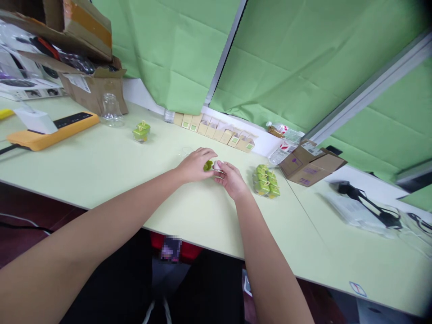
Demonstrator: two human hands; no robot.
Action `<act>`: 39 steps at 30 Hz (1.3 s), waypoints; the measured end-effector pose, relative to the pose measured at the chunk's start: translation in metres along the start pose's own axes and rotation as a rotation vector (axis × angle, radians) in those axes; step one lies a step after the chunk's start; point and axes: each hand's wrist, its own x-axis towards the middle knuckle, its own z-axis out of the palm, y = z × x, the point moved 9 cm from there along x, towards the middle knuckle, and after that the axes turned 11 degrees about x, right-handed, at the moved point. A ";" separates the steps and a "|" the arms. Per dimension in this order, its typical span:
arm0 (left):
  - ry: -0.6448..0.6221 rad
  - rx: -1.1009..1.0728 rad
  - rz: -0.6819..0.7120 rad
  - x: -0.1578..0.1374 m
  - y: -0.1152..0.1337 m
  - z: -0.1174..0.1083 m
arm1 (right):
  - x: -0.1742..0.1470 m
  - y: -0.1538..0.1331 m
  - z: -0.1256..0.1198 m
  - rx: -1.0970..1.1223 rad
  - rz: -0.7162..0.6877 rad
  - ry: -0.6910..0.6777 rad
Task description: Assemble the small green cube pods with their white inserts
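Observation:
Over the middle of the table, my left hand [196,165] curves its fingers and thumb around a small green piece [208,165] with a scalloped-looking edge. Close beside it, my right hand [231,180] pinches a small white rounded object [218,165] between thumb and fingers; its kind is too small to make out. A clear plastic piece [185,152] lies on the table just behind my left hand. To the right of my hands stands a tight group of small clear boxes with green lids and loops [266,181]. More green-lidded boxes [141,131] stand at the left.
A row of small cardboard boxes [212,129] lines the wall. On the left are an orange power strip [54,130], a clear jar [111,110] and cardboard boxes [97,92]. On the right are plastic bottles [285,141], a carton [308,164] and a black headset [367,202].

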 end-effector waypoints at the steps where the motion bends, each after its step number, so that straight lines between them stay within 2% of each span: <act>1: -0.032 0.047 -0.027 -0.001 -0.006 0.004 | 0.002 -0.001 -0.007 -0.062 -0.027 0.071; 4: -0.212 0.147 -0.091 -0.008 -0.026 0.025 | 0.003 -0.012 -0.029 -0.363 -0.153 0.277; 6: -0.322 0.151 -0.103 -0.013 -0.033 0.038 | 0.002 -0.020 -0.034 -0.582 -0.245 0.336; 9: -0.345 0.106 -0.095 -0.014 -0.035 0.044 | 0.003 -0.021 -0.030 -0.823 -0.320 0.294; 13: -0.264 0.034 -0.092 -0.011 -0.030 0.038 | 0.006 -0.014 -0.022 -0.921 -0.381 0.162; 18: -0.163 -0.078 -0.046 -0.004 -0.022 0.030 | 0.007 -0.015 -0.021 -0.897 -0.422 0.162; 24: -0.002 -0.209 -0.019 0.002 -0.014 0.011 | -0.007 -0.038 -0.009 -0.771 -0.591 0.171; 28: 0.087 -0.300 -0.074 0.003 -0.013 0.005 | -0.007 -0.039 -0.005 -0.586 -0.526 0.132; 33: 0.122 -0.526 -0.242 0.002 -0.025 0.015 | -0.003 -0.030 0.007 -0.260 -0.431 -0.047; 39: 0.057 -0.692 -0.257 0.006 -0.028 0.030 | -0.001 -0.027 0.009 -0.285 -0.414 -0.074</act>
